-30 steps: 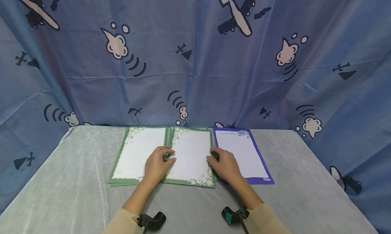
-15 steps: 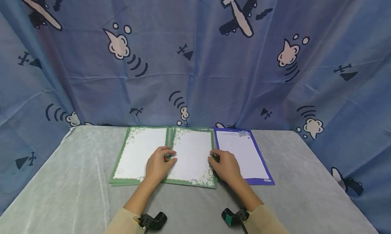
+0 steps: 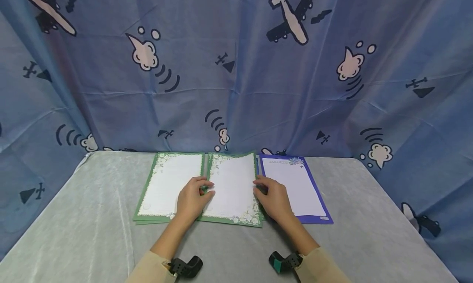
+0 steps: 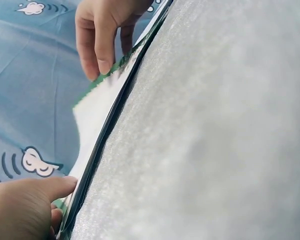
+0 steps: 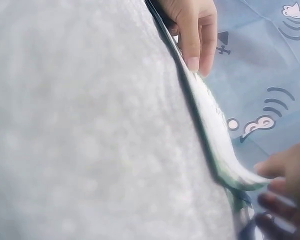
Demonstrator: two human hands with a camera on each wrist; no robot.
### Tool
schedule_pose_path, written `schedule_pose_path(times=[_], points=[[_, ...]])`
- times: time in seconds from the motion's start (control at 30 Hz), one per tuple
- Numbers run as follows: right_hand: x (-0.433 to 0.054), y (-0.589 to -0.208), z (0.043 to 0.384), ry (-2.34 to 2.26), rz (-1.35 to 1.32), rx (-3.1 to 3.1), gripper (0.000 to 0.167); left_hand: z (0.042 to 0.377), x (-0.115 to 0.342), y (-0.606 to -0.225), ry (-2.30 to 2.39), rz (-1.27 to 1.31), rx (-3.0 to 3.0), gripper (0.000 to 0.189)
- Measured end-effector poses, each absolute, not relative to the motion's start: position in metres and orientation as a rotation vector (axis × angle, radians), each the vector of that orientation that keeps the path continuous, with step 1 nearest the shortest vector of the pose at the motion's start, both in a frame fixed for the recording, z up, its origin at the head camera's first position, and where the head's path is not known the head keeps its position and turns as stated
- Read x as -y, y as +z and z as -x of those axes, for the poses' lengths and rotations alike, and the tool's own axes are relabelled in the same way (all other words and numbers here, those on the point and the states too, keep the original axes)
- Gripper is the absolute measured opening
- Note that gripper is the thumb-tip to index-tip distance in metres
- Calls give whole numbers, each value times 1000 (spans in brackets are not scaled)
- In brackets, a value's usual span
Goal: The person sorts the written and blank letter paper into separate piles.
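Observation:
A white sheet with a green floral border lies in the middle, its right side bowed upward. My left hand holds its left edge; in the left wrist view the thumb lies on top with curled fingers below. At the right edge, my right hand pinches the sheet between thumb and fingers. The right wrist view shows this raised edge curving up into the hand. More green-bordered paper lies to the left, partly covered by the left hand and forearm.
A purple-bordered sheet lies right of the middle one, partly behind the right hand. Grey cloth covers the table. A blue printed curtain hangs right behind the table's far edge. Black wrist devices sit on both forearms.
The middle sheet's right side has risen and its top right corner has bent up. My right hand has lifted slightly, while my left hand stays at the left edge.

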State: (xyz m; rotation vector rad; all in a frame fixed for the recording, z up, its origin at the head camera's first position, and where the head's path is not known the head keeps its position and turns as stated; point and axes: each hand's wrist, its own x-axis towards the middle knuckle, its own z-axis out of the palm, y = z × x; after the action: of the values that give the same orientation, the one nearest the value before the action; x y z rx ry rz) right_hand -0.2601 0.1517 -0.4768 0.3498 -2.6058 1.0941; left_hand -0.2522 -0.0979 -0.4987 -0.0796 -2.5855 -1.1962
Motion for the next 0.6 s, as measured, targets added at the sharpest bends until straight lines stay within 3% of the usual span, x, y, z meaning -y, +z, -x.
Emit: schedule_pose_path(times=[0.6], points=[[-146, -480, 261, 1502, -207, 2570, 31, 252, 98, -498, -1183, 79, 2585, 18]])
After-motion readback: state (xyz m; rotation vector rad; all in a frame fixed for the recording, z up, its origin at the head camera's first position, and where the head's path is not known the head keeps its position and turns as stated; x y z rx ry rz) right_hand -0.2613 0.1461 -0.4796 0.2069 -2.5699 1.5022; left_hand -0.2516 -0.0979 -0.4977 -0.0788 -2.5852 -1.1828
